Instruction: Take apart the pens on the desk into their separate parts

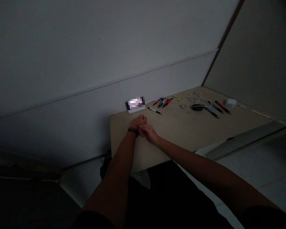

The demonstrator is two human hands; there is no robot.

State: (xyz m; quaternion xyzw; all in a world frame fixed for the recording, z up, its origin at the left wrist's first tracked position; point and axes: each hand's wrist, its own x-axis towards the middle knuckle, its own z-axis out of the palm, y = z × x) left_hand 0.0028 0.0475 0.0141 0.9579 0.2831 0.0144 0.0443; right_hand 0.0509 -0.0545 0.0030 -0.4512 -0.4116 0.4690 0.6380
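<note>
My left hand (139, 121) lies on a light wooden table (181, 133), knuckles up and fingers curled loosely, with a dark band (132, 130) round its wrist. My right hand (148, 132) rests against that wrist, its fingers bent and pinched at the band. A phone with a lit screen (135, 104) leans on a white stand by the wall just beyond my left hand. A single pen (154, 110) lies to the right of the phone. The scene is dim.
Several coloured pens (163, 102) lie near the wall. More pens (216, 108), a dark oval object (196, 107), a white cable (195, 95) and a white charger (230, 102) sit further right. White walls close the table's back and right.
</note>
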